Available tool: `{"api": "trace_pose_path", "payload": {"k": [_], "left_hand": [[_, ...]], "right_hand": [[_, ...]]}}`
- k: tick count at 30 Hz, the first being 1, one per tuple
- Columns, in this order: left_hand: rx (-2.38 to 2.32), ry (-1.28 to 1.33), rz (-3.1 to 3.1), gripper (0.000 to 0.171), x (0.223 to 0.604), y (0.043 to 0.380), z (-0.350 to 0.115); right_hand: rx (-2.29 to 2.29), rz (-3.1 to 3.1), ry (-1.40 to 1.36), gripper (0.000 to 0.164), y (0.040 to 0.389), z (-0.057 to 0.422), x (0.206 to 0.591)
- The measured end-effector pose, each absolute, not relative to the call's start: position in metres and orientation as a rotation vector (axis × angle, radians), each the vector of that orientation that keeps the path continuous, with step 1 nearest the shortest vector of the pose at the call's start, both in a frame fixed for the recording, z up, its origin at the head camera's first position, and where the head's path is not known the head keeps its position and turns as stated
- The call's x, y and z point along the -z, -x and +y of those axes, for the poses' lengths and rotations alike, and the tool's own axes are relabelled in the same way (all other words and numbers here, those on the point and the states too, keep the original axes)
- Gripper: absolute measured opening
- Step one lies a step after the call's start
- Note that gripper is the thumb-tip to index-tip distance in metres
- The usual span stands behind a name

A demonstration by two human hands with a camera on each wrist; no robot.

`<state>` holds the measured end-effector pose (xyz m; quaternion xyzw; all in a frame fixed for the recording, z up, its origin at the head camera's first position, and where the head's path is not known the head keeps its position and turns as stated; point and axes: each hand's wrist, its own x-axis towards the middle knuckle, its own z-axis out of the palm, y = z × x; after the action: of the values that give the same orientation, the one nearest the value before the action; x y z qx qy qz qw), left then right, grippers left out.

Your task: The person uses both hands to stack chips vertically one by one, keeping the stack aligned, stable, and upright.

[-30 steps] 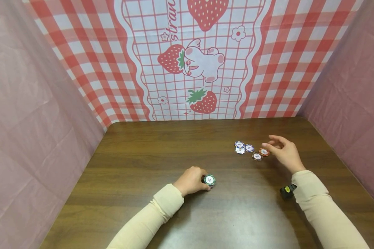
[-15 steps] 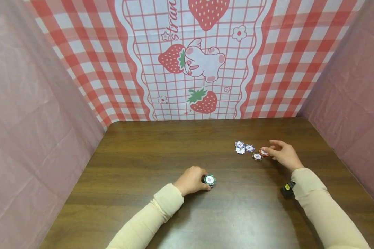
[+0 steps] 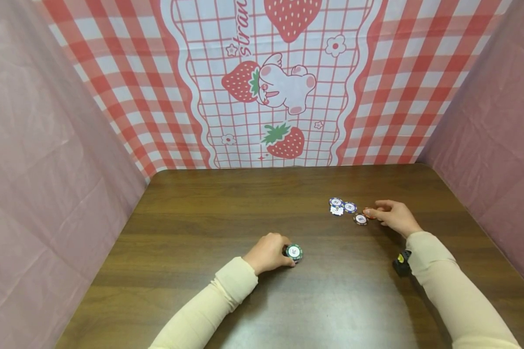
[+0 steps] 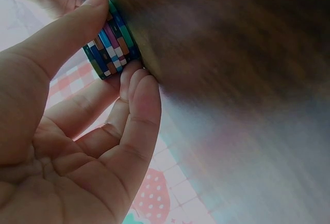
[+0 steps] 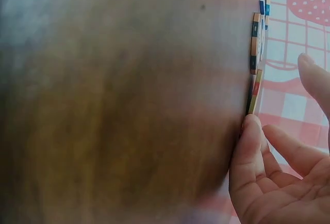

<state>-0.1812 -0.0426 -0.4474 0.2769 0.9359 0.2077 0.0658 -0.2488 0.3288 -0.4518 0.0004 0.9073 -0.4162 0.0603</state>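
Note:
In the head view my left hand [image 3: 268, 253] holds an upright stack of poker chips [image 3: 294, 252] with a green chip on top. The left wrist view shows the thumb on one side of the chip stack [image 4: 113, 43] and fingers on the other. To the right, my right hand [image 3: 395, 216] reaches over a red poker chip [image 3: 368, 212], partly covering it. In the right wrist view, fingertips [image 5: 250, 123] touch the near edge of the red chip [image 5: 256, 91], which looks slightly tilted. The thumb [image 5: 312, 77] stands apart above it.
Beside the red chip lie a brown poker chip [image 3: 360, 219], a blue chip [image 3: 350, 207], another blue chip [image 3: 335, 202] and a white chip [image 3: 336, 211] partly under it. The wooden table [image 3: 201, 218] meets a checked cloth [image 3: 148, 97] at the back.
My right hand has lowered and moved slightly left onto the red chip, covering more of it. The left hand and its stack have stayed in place.

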Motion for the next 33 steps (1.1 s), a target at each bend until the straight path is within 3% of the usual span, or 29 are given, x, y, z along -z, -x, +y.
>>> {"api": "trace_pose_path", "payload": {"k": [33], "left_hand": [[-0.645,-0.838,2.815,0.035,0.4477,0.1819,-0.0424]], "right_hand": [[1.046,2.858,-0.009,0.056,0.2537,0.3268,0.4491]]}}
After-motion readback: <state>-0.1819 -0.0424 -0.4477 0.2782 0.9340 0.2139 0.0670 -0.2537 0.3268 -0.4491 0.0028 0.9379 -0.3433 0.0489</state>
